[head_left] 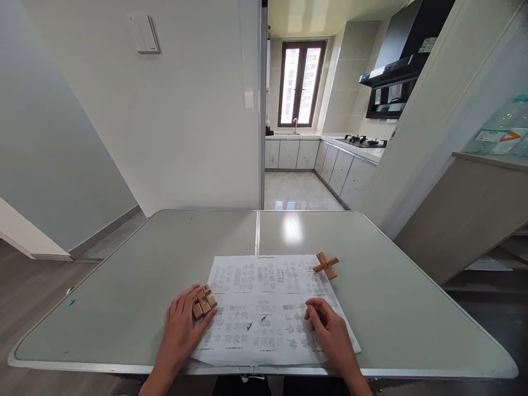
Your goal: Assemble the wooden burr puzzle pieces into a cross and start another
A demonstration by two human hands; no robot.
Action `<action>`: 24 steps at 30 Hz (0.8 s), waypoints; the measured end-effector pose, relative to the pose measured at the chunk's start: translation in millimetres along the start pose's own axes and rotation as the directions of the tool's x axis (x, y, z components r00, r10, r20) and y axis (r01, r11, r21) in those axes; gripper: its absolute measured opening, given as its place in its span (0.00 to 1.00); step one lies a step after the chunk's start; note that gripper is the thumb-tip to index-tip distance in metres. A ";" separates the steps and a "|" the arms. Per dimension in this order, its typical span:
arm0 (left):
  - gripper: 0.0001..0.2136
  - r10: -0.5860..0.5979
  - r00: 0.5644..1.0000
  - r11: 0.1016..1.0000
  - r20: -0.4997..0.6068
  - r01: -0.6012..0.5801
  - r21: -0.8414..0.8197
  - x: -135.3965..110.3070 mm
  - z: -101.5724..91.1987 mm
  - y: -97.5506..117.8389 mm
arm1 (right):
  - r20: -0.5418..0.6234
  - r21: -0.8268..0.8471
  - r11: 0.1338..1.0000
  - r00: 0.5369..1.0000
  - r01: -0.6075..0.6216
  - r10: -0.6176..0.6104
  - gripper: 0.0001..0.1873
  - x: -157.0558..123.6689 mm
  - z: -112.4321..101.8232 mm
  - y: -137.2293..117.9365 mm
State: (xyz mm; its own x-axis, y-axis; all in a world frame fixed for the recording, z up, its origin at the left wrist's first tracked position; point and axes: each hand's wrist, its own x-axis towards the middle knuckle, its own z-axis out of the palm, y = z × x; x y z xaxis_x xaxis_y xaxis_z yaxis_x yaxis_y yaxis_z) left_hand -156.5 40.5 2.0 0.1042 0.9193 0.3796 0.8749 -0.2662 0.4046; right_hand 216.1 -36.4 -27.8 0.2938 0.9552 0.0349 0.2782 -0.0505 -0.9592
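A white printed sheet (264, 297) with many small diagrams lies on the grey table (136, 286) in front of me. My left hand (181, 327) rests at the sheet's left edge, fingers curled around a wooden block puzzle (203, 302) that sits on the table. My right hand (330, 330) lies on the right part of the sheet with its fingers bent loosely, holding nothing. A second wooden puzzle, cross-shaped (325, 265), sits apart at the sheet's upper right corner.
The table has a metal rim and a seam (256, 231) down its middle. A small teal mark (70, 302) is near the left edge. Beyond are a white wall, a kitchen doorway (301, 165) and a counter (490, 165) at right.
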 end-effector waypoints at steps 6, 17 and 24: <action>0.30 0.000 0.995 1.000 0.099 0.001 -0.011 12.7 0.9 -11.5 | -0.019 -0.003 1.000 0.999 0.030 -0.030 0.22 0.0 0.8 1.2; 0.30 0.009 0.989 0.992 0.145 0.010 -0.129 17.9 -4.8 -3.4 | 0.011 -0.001 1.000 0.999 0.030 -0.030 0.21 0.2 1.3 3.9; 0.28 0.312 0.925 0.913 0.218 -0.228 -0.339 1.9 16.3 72.6 | -0.022 0.003 0.999 0.999 0.047 -0.047 0.23 1.6 2.6 3.0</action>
State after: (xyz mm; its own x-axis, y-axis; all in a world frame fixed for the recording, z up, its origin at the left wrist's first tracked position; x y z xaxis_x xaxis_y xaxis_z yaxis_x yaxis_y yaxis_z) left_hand -85.1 27.6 18.6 0.4727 0.8302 0.2956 0.6141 -0.5509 0.5651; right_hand 215.0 -34.2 -31.4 0.2999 0.9500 0.0864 0.2895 -0.0043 -0.9572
